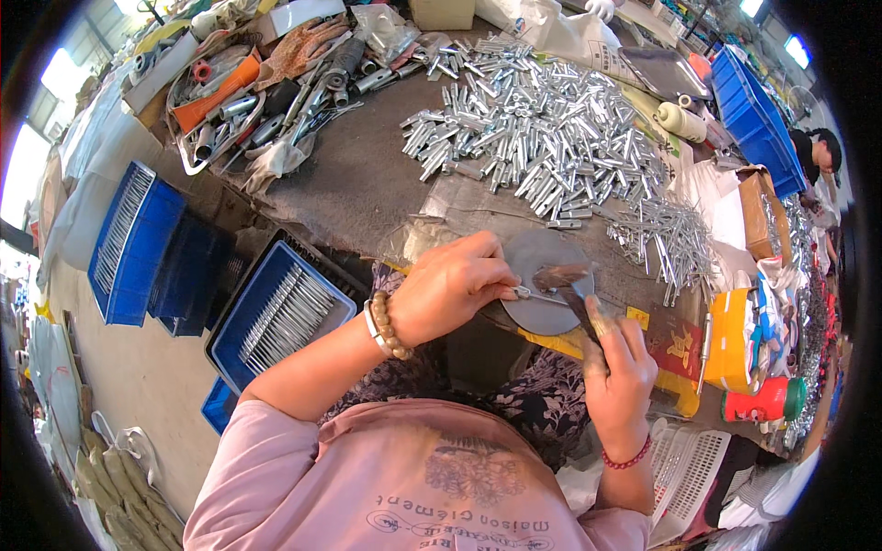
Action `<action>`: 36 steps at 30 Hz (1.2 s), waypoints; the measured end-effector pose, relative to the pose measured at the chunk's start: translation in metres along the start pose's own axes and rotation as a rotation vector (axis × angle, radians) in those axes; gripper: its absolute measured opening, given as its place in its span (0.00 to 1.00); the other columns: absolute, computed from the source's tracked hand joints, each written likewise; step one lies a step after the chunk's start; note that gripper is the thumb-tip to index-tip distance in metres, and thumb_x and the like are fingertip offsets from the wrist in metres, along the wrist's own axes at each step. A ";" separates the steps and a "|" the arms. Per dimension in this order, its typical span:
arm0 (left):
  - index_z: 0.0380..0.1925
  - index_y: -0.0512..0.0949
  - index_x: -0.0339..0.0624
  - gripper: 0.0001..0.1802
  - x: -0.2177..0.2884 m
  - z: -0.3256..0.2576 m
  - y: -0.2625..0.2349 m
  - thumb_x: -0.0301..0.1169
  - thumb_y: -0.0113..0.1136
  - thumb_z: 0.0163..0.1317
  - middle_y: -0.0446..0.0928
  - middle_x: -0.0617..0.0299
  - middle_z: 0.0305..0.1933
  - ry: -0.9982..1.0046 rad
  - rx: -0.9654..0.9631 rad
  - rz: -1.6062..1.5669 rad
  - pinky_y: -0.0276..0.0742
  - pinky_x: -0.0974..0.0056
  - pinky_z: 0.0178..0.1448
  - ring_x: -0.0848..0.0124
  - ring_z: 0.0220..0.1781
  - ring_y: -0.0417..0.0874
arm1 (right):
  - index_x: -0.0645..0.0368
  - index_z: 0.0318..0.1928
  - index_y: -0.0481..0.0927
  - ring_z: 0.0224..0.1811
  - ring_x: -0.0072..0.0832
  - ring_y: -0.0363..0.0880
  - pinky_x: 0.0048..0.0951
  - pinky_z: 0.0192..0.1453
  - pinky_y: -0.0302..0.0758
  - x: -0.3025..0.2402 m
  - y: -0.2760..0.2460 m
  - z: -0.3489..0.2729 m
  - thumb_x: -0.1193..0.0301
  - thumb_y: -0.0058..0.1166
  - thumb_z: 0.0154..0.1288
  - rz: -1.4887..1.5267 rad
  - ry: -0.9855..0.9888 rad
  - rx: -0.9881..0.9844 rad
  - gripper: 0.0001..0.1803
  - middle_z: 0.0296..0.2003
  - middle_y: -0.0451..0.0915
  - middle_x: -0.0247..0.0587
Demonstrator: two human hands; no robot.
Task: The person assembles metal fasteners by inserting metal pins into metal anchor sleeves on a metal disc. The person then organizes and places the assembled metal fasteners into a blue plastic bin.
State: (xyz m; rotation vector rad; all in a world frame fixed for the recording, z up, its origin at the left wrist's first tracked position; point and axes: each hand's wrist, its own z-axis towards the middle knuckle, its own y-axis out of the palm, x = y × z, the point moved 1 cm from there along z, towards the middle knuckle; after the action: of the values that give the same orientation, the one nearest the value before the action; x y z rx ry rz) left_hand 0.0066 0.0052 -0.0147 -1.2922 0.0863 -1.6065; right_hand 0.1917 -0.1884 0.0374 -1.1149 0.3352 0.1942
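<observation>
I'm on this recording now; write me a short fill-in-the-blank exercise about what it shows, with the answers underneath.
1. The right hand grips a ____ by its handle.
2. The left hand holds a small metal piece at the round plate, whose colour is ____.
3. Near the left forearm, a row of metal rods lies in a tray coloured ____.
4. At the right, a red container has a ____ lid.

Missing words: hammer; grey; blue; green.

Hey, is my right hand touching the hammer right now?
Touching: the head view shows your right hand closed around the handle of the hammer.
</observation>
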 end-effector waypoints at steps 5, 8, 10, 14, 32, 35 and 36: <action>0.40 0.89 0.44 0.10 -0.001 0.001 0.000 0.27 0.76 0.58 0.79 0.60 0.38 0.006 -0.011 -0.022 0.80 0.59 0.43 0.60 0.39 0.85 | 0.47 0.67 0.84 0.30 0.43 0.79 0.41 0.35 0.79 -0.006 0.012 -0.015 0.83 0.63 0.59 -0.009 -0.078 0.127 0.34 0.34 0.73 0.42; 0.41 0.89 0.44 0.10 -0.001 0.002 0.000 0.27 0.76 0.58 0.79 0.60 0.38 -0.019 -0.023 -0.018 0.80 0.60 0.44 0.60 0.39 0.85 | 0.47 0.66 0.85 0.32 0.42 0.81 0.42 0.36 0.80 -0.006 0.007 -0.010 0.82 0.63 0.58 -0.116 -0.067 -0.082 0.34 0.34 0.74 0.41; 0.40 0.89 0.43 0.10 0.000 0.002 0.000 0.26 0.76 0.58 0.79 0.60 0.38 -0.022 -0.026 -0.042 0.80 0.60 0.44 0.61 0.39 0.84 | 0.49 0.66 0.84 0.33 0.42 0.82 0.39 0.37 0.80 -0.007 0.005 -0.006 0.83 0.63 0.60 -0.022 -0.020 -0.048 0.32 0.34 0.76 0.43; 0.41 0.89 0.42 0.10 -0.003 0.003 -0.004 0.26 0.76 0.59 0.79 0.60 0.39 -0.054 -0.104 -0.140 0.80 0.61 0.46 0.63 0.40 0.84 | 0.53 0.66 0.84 0.33 0.44 0.81 0.36 0.39 0.80 0.003 -0.002 0.012 0.82 0.63 0.63 0.157 0.077 0.056 0.29 0.35 0.78 0.45; 0.52 0.89 0.48 0.20 0.015 -0.010 0.004 0.23 0.75 0.58 0.81 0.59 0.42 -0.014 0.211 0.041 0.79 0.62 0.45 0.63 0.42 0.84 | 0.57 0.45 0.79 0.32 0.46 0.85 0.41 0.36 0.81 -0.032 0.026 -0.004 0.74 0.69 0.60 0.124 0.181 -0.218 0.15 0.32 0.84 0.44; 0.62 0.83 0.46 0.23 0.028 -0.033 0.011 0.22 0.69 0.66 0.84 0.59 0.42 -0.200 0.191 -0.097 0.80 0.65 0.40 0.68 0.37 0.84 | 0.61 0.50 0.78 0.29 0.30 0.84 0.30 0.31 0.78 -0.024 0.035 -0.015 0.76 0.65 0.69 0.597 0.474 -0.363 0.13 0.29 0.84 0.39; 0.62 0.83 0.46 0.23 0.034 -0.040 0.015 0.22 0.69 0.66 0.84 0.59 0.42 -0.207 0.193 -0.094 0.80 0.65 0.40 0.68 0.37 0.84 | 0.62 0.52 0.78 0.28 0.22 0.82 0.25 0.30 0.77 -0.024 0.038 -0.017 0.77 0.63 0.71 0.922 0.659 -0.443 0.12 0.29 0.83 0.35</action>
State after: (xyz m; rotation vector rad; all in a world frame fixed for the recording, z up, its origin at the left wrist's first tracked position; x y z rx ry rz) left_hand -0.0104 -0.0460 -0.0172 -1.3179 -0.2550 -1.5097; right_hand 0.1547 -0.1874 0.0072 -1.3736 1.4506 0.7436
